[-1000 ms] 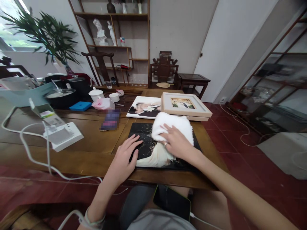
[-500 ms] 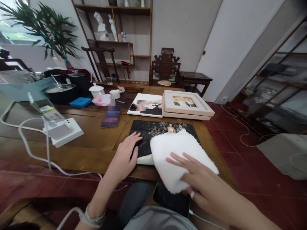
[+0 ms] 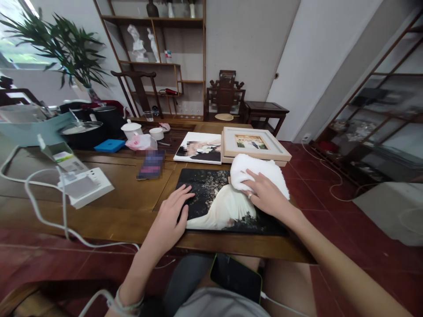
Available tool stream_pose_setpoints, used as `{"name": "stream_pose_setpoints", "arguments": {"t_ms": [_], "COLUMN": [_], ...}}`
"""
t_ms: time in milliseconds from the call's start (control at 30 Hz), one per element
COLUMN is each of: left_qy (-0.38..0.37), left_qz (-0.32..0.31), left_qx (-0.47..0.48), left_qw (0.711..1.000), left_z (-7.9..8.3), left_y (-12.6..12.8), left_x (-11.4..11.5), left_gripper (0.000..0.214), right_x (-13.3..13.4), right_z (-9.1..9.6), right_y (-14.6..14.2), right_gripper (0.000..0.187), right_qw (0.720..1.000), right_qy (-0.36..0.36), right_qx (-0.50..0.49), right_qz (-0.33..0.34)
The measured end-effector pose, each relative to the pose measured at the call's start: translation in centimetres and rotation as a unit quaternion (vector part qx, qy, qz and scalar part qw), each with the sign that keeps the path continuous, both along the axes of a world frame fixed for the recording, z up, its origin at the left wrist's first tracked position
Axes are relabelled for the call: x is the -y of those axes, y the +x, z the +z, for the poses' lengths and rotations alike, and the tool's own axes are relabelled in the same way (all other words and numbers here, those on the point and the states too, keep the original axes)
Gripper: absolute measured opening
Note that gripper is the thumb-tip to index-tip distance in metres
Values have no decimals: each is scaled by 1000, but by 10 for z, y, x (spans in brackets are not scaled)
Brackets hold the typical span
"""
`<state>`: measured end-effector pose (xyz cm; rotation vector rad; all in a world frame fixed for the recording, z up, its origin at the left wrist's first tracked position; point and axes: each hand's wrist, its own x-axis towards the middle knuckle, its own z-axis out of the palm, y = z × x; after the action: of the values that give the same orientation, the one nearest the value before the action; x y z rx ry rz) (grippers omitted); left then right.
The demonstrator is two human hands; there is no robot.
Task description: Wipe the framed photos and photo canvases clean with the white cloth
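A dark photo panel [image 3: 201, 193] with a long pale gown printed on it lies flat near the table's front edge. On its left edge my left hand [image 3: 173, 213] rests with the fingers stretched out, holding nothing. My right hand [image 3: 267, 191] grips a white cloth [image 3: 261, 169] against the panel's upper right part. The cloth hides that corner of the picture and bunches under my fingers. Just behind the panel lie a white photo print [image 3: 200, 147] and a light wooden picture frame [image 3: 228, 136].
On the wooden table [image 3: 128, 193] to the left are an opened white box [image 3: 90, 189], a looping white cable [image 3: 64, 211], a blurred phone-like item [image 3: 151, 165], a blue box [image 3: 109, 145] and a lidded pot [image 3: 82, 132]. A phone [image 3: 236, 277] with a cable lies on my lap.
My right hand has pushed the white cloth forward, away from me, to the panel's upper right. The gown in the picture now shows. My left hand stays on the left edge.
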<state>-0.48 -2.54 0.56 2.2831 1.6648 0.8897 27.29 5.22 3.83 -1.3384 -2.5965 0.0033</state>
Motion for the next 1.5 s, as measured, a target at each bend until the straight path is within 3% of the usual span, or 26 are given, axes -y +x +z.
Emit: {"name": "stream_pose_setpoints", "arguments": {"t_ms": [133,333,433,533,733,933,1033,1167,1300,1500], "left_qy": [-3,4,-2,-1,3,-6,-8,-1,0,5], "left_qz": [-1,-5,-4,-4,-3,-1,0,-4,-6,-5], "left_qx": [-3,2,-2,0,6,-4,-5,-3,-4,0], "left_qw": [1000,1000,1000,1000,1000,1000,1000,1000,1000,1000], "left_z": [0,-1,0,0,0,1,1,0,-2,-2], "left_y": [0,0,0,1,0,0,1,0,-1,-1], "left_x": [0,-1,-1,0,1,1,1,0,0,0], "left_gripper": [33,33,33,33,33,33,33,33,34,34], "right_x": [21,91,103,93,45,9,17,53,77,51], "right_z": [2,1,6,9,-2,-1,2,1,0,1], "right_y": [-26,-43,-36,-22,7,-2,-22,-48,-55,-38], "right_gripper": [36,31,37,49,34,35,35,35,33,38], "right_qw": [1000,987,978,979,997,1000,999,994,985,986], "right_qy": [-6,-62,-88,-100,-18,-5,-22,-42,-62,-49], "right_qx": [6,-27,-40,-51,-54,-25,-21,-38,-53,-68], "right_qz": [4,145,184,169,56,-5,15,98,153,142]}}
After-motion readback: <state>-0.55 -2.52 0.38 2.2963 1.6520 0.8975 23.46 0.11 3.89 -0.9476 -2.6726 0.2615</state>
